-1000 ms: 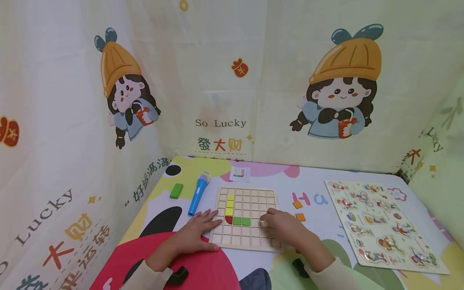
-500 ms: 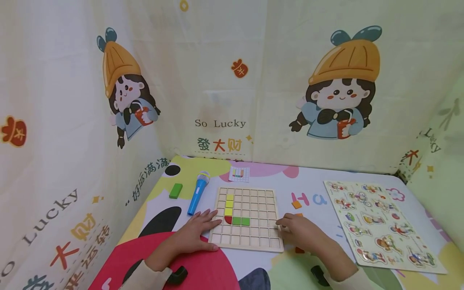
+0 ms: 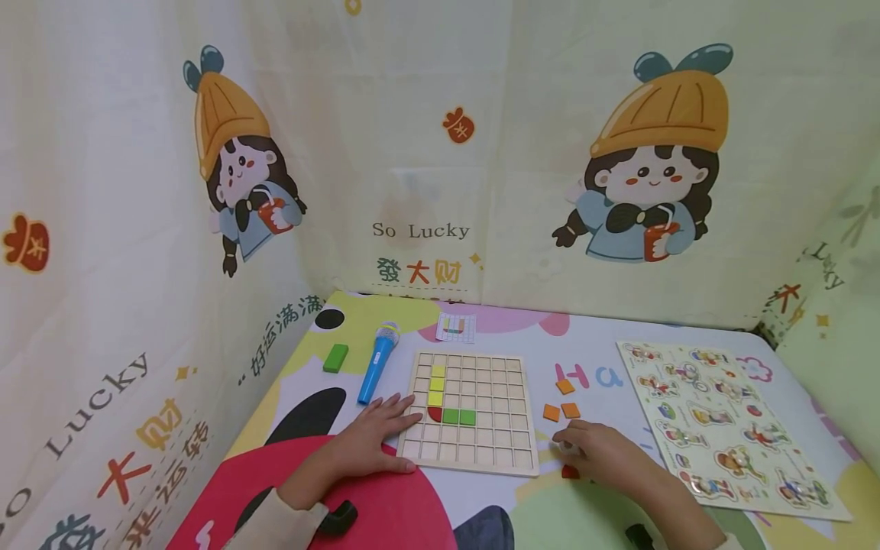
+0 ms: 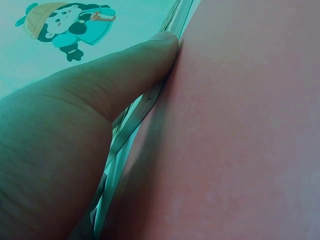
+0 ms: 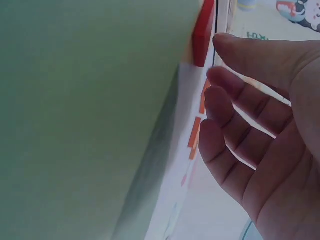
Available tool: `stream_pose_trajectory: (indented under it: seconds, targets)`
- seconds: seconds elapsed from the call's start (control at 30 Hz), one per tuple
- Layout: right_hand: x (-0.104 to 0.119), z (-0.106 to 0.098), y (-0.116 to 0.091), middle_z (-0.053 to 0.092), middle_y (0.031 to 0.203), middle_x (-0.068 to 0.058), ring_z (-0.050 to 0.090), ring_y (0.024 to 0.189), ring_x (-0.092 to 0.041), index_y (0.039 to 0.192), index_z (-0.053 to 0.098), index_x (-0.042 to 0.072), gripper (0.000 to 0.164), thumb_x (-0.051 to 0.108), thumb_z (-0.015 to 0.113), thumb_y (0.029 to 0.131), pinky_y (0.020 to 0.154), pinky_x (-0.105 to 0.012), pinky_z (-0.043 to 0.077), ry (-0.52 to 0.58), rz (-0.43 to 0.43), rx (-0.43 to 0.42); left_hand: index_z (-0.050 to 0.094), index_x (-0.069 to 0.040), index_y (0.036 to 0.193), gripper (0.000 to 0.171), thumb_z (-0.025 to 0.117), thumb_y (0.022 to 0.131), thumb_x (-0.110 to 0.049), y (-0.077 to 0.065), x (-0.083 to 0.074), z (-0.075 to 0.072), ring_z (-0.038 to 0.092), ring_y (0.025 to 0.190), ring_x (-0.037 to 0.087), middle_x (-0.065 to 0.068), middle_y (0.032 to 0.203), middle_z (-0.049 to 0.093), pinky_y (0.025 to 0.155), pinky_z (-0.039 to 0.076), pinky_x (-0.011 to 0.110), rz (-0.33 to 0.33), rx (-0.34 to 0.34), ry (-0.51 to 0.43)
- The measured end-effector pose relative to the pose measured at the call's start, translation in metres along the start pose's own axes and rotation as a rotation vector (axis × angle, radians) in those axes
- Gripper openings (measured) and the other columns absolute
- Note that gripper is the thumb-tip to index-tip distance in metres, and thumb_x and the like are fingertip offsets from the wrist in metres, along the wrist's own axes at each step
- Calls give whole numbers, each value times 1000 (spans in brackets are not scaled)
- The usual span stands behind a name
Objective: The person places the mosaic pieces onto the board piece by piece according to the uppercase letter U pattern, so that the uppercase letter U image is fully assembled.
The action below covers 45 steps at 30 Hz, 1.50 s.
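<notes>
My left hand [image 3: 376, 439] rests on the left side of a wooden grid board [image 3: 505, 458], fingers spread. In the left wrist view its thumb [image 4: 140, 67] lies along the board's edge. On the board are yellow squares [image 3: 436, 385] in a column, a red quarter-round piece [image 3: 435, 414] at the foot, and two green squares [image 3: 458, 416] beside it. My right hand [image 3: 600, 451] hovers right of the board with loosely bent fingers, holding nothing. Another red piece [image 3: 570, 472] lies on the table, close to its thumb tip in the right wrist view [image 5: 202, 37].
Three orange squares [image 3: 551, 412] lie just right of the board. A blue toy microphone [image 3: 376, 370] and a green block [image 3: 335, 358] are at the left. Behind the board lies a pattern card [image 3: 457, 327]. A picture puzzle board [image 3: 729, 428] occupies the right side.
My right hand has moved off the board's right side, rightward and towards me, to beside the loose red piece. An orange square it covered now shows. My left hand has stayed in place.
</notes>
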State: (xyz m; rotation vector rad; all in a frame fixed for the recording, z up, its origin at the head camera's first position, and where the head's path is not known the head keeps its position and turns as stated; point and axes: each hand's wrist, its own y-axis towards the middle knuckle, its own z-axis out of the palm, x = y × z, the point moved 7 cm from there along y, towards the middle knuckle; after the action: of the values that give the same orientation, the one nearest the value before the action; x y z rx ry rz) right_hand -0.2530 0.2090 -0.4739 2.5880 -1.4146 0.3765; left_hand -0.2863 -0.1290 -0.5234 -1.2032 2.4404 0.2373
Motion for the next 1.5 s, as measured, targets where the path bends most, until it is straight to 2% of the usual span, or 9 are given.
stream_pose_trajectory:
  seconds: [0.17, 0.43, 0.7, 0.9, 1.07, 1.17, 1.23, 1.4, 1.5]
  targets:
    - [1, 0, -8, 57, 83, 16, 49, 73, 0, 102, 72, 9, 20, 3, 72, 83, 69, -29, 51, 36, -80, -8, 39, -31, 150, 88, 64, 76, -71, 0, 0, 0, 11, 147, 27, -4, 160, 23, 115, 10, 56, -7, 8, -13]
    - [3, -1, -13, 56, 84, 19, 50, 73, -1, 105, 72, 10, 26, 8, 77, 79, 67, -28, 50, 65, -87, 17, 39, -33, 150, 89, 62, 74, -74, 0, 1, 1, 10, 147, 25, -7, 160, 22, 115, 10, 53, -22, 8, 13]
    - [-4, 0, -10, 49, 77, 18, 45, 70, -2, 103, 68, 18, 23, 20, 78, 83, 62, -27, 45, -3, 6, -2, 39, -32, 150, 89, 64, 75, -72, 0, 1, 1, 11, 147, 26, -5, 160, 23, 115, 10, 55, -15, 4, 0]
    - [-11, 5, -8, 46, 71, 16, 43, 65, -3, 108, 66, 19, 26, 25, 76, 85, 59, -26, 40, 2, 91, 26, 38, -34, 150, 89, 64, 74, -72, 0, 2, 2, 9, 148, 24, -8, 160, 21, 115, 9, 53, -33, 16, 6]
    - [-14, 6, -8, 47, 62, 15, 43, 58, -4, 116, 66, 16, 28, 19, 72, 89, 55, -26, 39, -6, 199, 55, 38, -34, 150, 90, 65, 73, -72, 1, 2, 1, 9, 147, 24, -8, 160, 21, 115, 10, 53, -41, 15, 8]
    - [-14, 5, -10, 44, 58, 15, 42, 56, -5, 117, 67, 17, 27, 15, 69, 90, 55, -25, 38, -33, 224, 51, 39, -33, 150, 90, 65, 73, -72, 0, 1, 0, 9, 147, 24, -7, 160, 22, 115, 10, 54, -37, 12, 3]
    - [-12, 3, -10, 44, 59, 16, 42, 58, -5, 114, 68, 16, 25, 13, 69, 90, 56, -25, 38, -27, 182, 42, 39, -33, 150, 90, 65, 74, -72, 0, 1, 0, 9, 147, 24, -7, 160, 21, 115, 10, 53, -32, 12, -1]
    - [-7, -2, -10, 53, 80, 18, 45, 69, -2, 104, 73, 16, 19, 15, 74, 85, 61, -25, 44, 28, 7, 20, 39, -33, 150, 89, 64, 74, -73, 0, 1, 1, 9, 147, 24, -8, 160, 21, 115, 9, 53, -24, 9, -4]
    - [-8, -3, -11, 54, 90, 16, 47, 74, -2, 101, 75, 20, 21, 14, 76, 82, 64, -25, 46, 53, -22, 41, 39, -33, 150, 89, 64, 74, -73, 0, 0, 1, 9, 147, 24, -7, 160, 21, 115, 9, 54, -26, 9, -8]
